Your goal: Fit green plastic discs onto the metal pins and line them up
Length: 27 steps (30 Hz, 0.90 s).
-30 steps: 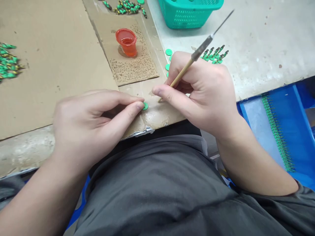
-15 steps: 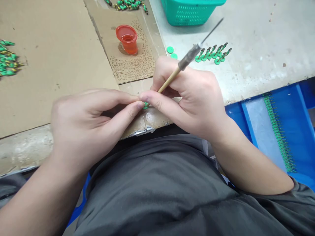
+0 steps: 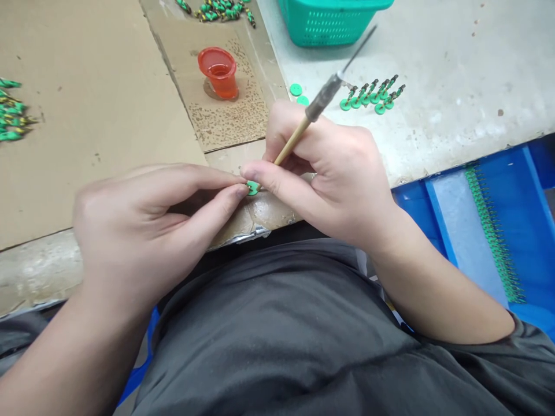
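Note:
A small round green disc [image 3: 252, 188] with small holes, like a button, is at the table's front edge between my hands. My left hand [image 3: 151, 214] pinches it at its left rim between thumb and index finger. In my right hand [image 3: 325, 167] is a slim wooden-handled tool [image 3: 291, 141] with a grey wrapped collar and a thin dark needle-like tip pointing up and away. Its lower end reaches down beside the disc, partly covered by my right thumb. Two loose green discs [image 3: 296, 89] lie beyond my right hand.
An orange cup [image 3: 218, 75] of liquid stands on spotted cardboard [image 3: 225, 124]. Several green discs with dark twisted stems [image 3: 368, 98] stand at right, near a green basket [image 3: 332, 26]. Green-and-yellow pieces [image 3: 11, 112] lie at left. A blue tray [image 3: 531, 231] holds a row of green pieces.
My left hand has shifted slightly left and down, and more of the green disc now shows. My right hand and its tool have moved a little left. The view has shifted slightly too.

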{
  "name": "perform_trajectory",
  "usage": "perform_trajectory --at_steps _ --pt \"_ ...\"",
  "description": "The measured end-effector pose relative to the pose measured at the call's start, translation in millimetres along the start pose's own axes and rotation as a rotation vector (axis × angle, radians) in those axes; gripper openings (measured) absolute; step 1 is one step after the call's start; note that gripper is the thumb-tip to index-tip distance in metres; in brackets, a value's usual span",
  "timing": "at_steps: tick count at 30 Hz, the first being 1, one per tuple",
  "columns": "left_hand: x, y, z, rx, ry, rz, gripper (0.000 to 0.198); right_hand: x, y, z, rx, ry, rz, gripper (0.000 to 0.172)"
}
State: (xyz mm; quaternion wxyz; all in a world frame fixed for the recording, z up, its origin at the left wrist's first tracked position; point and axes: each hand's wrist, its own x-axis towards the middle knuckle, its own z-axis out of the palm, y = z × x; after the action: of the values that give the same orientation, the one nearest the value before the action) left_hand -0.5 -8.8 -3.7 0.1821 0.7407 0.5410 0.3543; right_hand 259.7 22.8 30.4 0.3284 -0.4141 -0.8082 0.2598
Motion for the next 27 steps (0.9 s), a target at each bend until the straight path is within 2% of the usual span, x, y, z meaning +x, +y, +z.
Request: perform_trajectory --at_steps 7,11,17,21,24,27 --pt "0 1 2.0 0.014 0.005 0.014 0.01 1 -3 0 -0.048 -0.033 0.024 0.025" --pt "0 1 2.9 0.022 0.005 0.024 0.012 2 -3 3 -0.054 -0.026 0.011 0.033" --pt "2 -2 0.1 -0.005 -0.02 0.058 0.013 3 -9 2 -0.08 -0.071 0.018 0.028" --pt "2 4 0.1 -0.026 -0.032 0.065 0.018 1 -12 5 -0.057 -0.119 -0.03 0.029" --pt "1 12 1.5 -0.002 0.001 0.017 0.019 1 -8 10 -0.039 -0.093 -0.093 0.033" --pt "2 15 1.8 0.008 0.012 0.017 0.017 2 -3 11 -0.074 -0.042 -0.062 0.034"
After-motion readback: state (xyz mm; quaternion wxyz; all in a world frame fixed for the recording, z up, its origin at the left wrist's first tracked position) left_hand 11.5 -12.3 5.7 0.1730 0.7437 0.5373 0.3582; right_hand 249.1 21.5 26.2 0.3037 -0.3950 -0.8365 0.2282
